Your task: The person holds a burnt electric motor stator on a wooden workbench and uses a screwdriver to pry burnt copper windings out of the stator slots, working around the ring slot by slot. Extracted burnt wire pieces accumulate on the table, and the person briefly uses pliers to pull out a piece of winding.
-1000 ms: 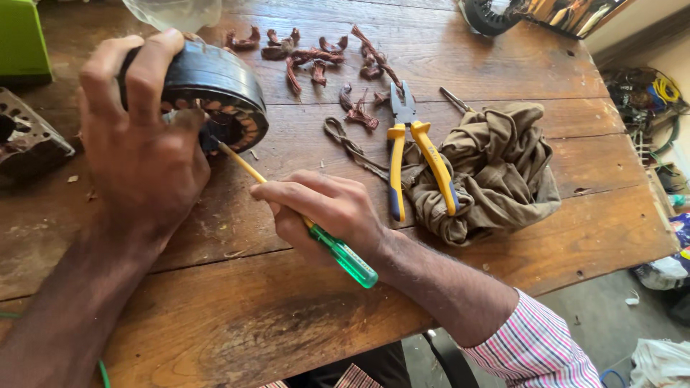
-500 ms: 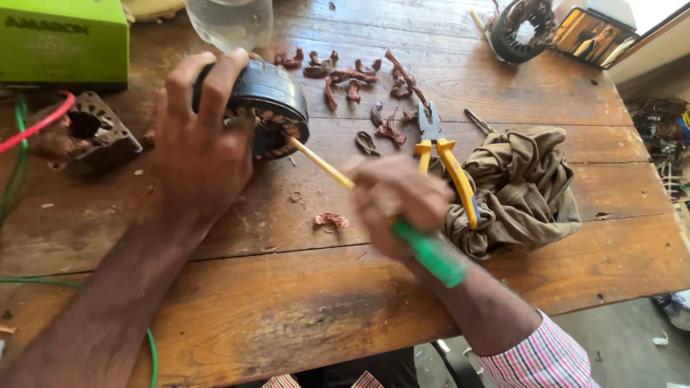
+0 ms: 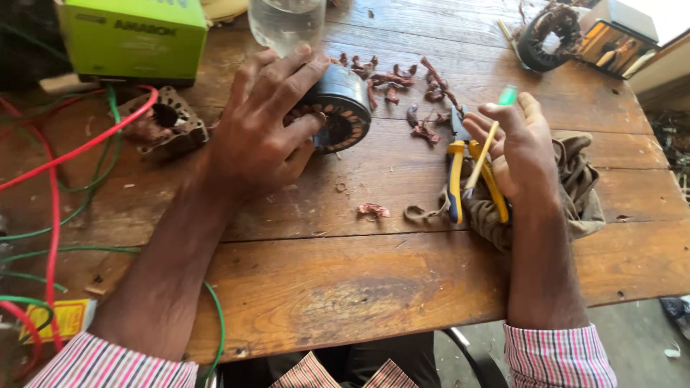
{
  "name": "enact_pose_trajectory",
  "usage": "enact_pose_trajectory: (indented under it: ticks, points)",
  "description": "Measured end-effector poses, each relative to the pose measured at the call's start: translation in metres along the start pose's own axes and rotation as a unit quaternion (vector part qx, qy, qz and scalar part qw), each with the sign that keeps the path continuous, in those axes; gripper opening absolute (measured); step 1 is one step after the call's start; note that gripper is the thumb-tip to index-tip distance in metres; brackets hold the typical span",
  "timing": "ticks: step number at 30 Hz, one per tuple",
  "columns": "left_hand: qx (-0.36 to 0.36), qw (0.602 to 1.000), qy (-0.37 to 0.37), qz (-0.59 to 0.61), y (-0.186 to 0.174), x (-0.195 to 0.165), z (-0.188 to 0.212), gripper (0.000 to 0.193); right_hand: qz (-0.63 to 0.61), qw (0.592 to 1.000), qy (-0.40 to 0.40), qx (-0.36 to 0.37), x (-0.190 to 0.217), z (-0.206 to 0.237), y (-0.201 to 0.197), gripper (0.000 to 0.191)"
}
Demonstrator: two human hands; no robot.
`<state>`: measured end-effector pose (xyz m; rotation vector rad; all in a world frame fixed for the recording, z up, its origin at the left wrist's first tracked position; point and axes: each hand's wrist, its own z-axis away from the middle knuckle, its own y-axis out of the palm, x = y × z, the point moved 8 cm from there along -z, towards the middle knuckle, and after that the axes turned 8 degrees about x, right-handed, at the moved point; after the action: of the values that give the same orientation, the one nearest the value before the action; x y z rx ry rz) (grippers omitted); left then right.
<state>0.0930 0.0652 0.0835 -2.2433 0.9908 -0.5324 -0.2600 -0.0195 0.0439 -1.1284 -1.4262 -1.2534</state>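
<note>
Nearest the camera: pink-and-white striped shirt cuffs at the lower edge, forearms reaching out over a worn brown wooden plank table (image 3: 345, 287).

On the table's near-middle, a small curl of reddish copper wire scrap (image 3: 374, 210), lying loose, well apart from both hands.

To the right, the right hand (image 3: 521, 154), raised just above a crumpled olive-brown cloth (image 3: 575, 194). Fingers closed around a slim screwdriver with a pale wooden-looking shaft and translucent green handle (image 3: 489, 140), pinched between thumb and fingertips. Long axis diagonal: green handle end up and away toward the far right, shaft tip down toward the near left, over a pair of yellow-handled pliers (image 3: 460, 179). Pliers lying partly on the cloth, handles toward the camera, jaws away.

To the left, the left hand (image 3: 262, 133), fingers spread and curled over a round dark metal motor stator with copper windings (image 3: 338, 115), gripping its rim and pressing it against the table, its open face turned toward the right.

Beyond the stator, scattered reddish-brown pieces of stripped winding wire (image 3: 392, 79).

Left of the hand, a grey perforated metal housing part (image 3: 162, 122), with red and green cables (image 3: 72, 151) looping past it.

Farthest: a lime-green cardboard box (image 3: 133, 36), a clear plastic bottle (image 3: 286, 21), and another wound coil ring (image 3: 550, 36) at the far right.
</note>
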Motion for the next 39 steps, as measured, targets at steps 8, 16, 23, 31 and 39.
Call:
enact_pose_trajectory:
  ticks: [8, 16, 23, 31, 39]
  points:
    - [-0.025, 0.997, -0.034, 0.065, -0.013, 0.012, 0.007, 0.063, 0.636, 0.772, -0.010, -0.008, 0.031, 0.052, 0.050, 0.050]
    - [0.044, 0.995, -0.070, 0.064, -0.018, 0.028, -0.001, 0.087, 0.704, 0.703, 0.100, 0.003, 0.024, 0.091, 0.069, 0.056]
    - [0.041, 0.994, -0.077, 0.064, -0.036, 0.025, 0.002, 0.085, 0.642, 0.763, -0.007, 0.070, 0.040, 0.090, 0.077, 0.040]
    - [0.051, 0.992, -0.088, 0.070, -0.054, 0.013, 0.016, 0.088, 0.614, 0.788, 0.045, -0.018, 0.047, 0.109, 0.093, 0.027]
    - [0.041, 0.993, -0.080, 0.072, -0.071, 0.011, 0.021, 0.089, 0.444, 0.875, -0.151, -0.120, 0.108, 0.138, 0.102, 0.049]
